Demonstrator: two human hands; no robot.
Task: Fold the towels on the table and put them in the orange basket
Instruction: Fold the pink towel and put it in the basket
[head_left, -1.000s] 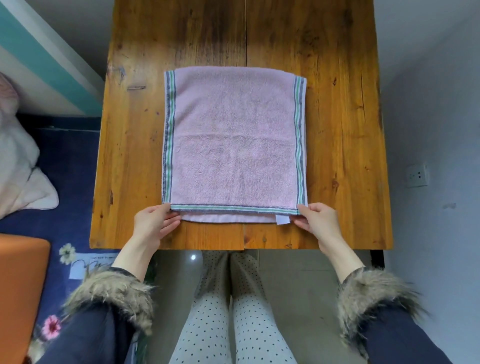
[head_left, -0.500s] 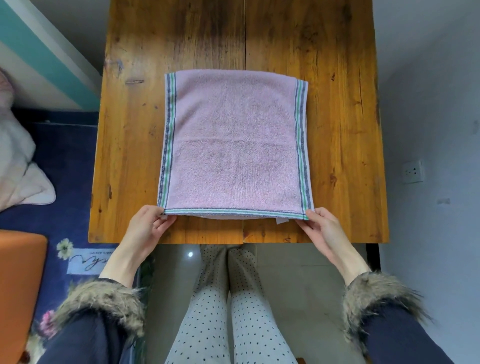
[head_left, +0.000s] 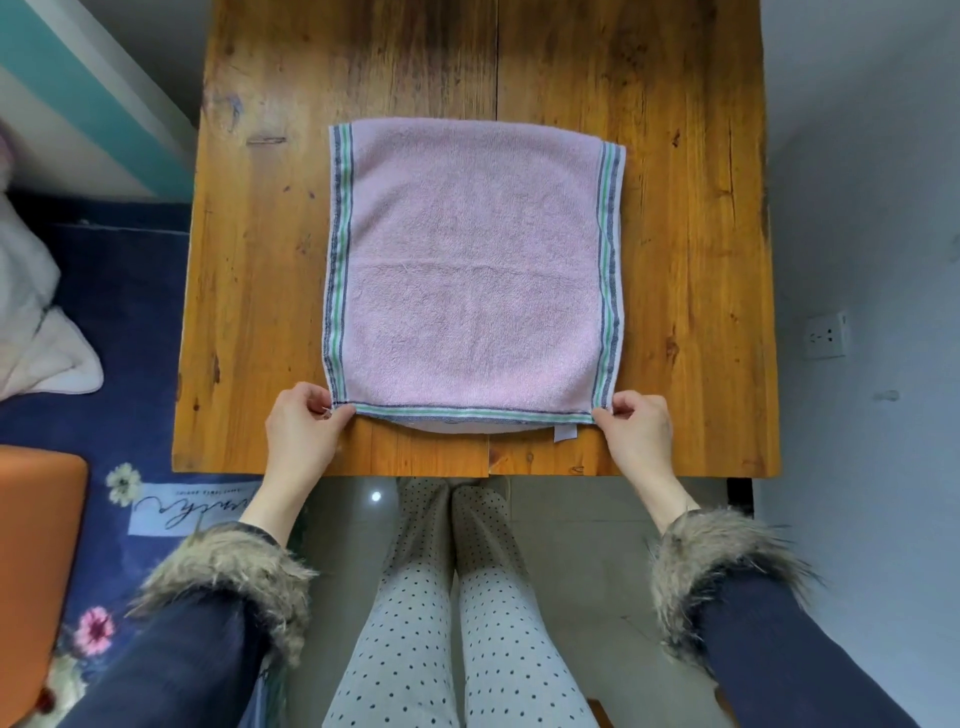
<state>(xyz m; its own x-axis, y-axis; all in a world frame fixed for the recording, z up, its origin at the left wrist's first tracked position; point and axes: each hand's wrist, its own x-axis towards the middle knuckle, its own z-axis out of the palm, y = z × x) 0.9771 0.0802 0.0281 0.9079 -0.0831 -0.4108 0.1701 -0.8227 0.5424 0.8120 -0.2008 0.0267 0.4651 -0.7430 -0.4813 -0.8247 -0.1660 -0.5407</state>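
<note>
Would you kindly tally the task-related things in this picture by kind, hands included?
Pink towel on the table: 1
Orange basket, partly visible at the left edge: 1
Hands pinching the towel's near corners: 2, the left hand and the right hand
Total: 4

One head-worn camera looks steeply down, close over the surface (head_left: 675, 260), its near edge toward the wearer.
</note>
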